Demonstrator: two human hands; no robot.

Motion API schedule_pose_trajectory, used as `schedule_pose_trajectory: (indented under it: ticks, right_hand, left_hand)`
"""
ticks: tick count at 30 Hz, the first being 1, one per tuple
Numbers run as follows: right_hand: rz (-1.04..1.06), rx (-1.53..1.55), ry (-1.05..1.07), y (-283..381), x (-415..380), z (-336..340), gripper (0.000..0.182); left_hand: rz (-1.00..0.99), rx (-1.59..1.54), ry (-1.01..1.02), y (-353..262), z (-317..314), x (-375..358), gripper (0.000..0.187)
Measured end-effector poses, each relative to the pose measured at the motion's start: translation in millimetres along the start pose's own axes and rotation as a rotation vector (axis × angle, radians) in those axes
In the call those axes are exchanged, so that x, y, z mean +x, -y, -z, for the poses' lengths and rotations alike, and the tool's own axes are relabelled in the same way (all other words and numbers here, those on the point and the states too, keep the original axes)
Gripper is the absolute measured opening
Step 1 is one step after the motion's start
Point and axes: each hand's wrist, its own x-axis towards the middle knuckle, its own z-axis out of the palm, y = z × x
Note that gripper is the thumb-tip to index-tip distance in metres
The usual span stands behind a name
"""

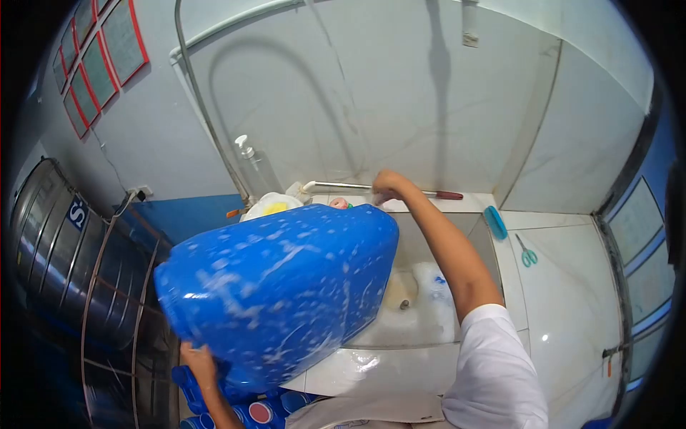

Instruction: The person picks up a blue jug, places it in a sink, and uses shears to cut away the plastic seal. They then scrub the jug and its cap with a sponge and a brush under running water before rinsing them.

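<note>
A large blue plastic jerrycan point(286, 286), streaked with white suds, lies tilted across the left side of the sink point(480, 239). My left hand point(200, 363) grips its lower left end, with the fingers partly hidden behind the plastic. Beyond the can's right end, my right hand point(388, 186) is at the back ledge with its fingers curled down. Whatever it holds is hidden. A metal rod point(339, 186) and a dark red handle point(449, 195) show on either side of that hand. Foamy water point(432, 300) is in the basin.
A clear pump bottle point(257, 168) stands at the back left, near a white bowl point(273, 205) with something yellow. To the right lie a teal brush point(494, 222) and scissors point(527, 252). A steel tank point(75, 261) is at left. Blue containers with caps point(261, 412) crowd below.
</note>
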Motion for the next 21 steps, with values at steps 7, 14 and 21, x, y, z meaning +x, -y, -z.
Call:
schedule_pose_trajectory:
  ticks: [7,14,21]
  right_hand:
    - [-0.61,0.657,0.145,42,1,59,0.007]
    - [-0.433,0.398,0.293,33,14,48,0.026]
    - [-0.712,0.682,0.177,46,3,43,0.012]
  left_hand:
    - [0.022,-0.165,0.54,-100,-136,-8,0.026]
    - [-0.139,-0.042,0.865,-105,-257,-29,0.026]
    - [0.457,-0.238,1.0,-66,-344,-55,0.009]
